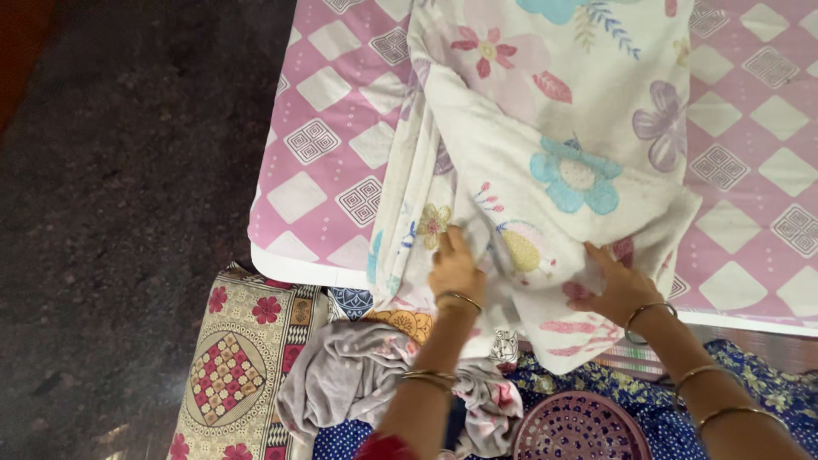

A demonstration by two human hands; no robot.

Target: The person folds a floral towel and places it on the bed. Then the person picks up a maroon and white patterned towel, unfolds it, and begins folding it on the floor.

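Both forearms are bare. The left hand (456, 271) wears thin gold bangles — one at the wrist, more farther up the forearm. The right hand (615, 290) wears similar gold bangles — likewise spaced.

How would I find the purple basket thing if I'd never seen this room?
Start at the pink-and-white diamond-patterned bed sheet, then drop below its near edge to the heap of clothes. There, beside the person's right hand and arm, lies the round purple plastic basket on blue printed cloth. It alone is hard and full of holes.
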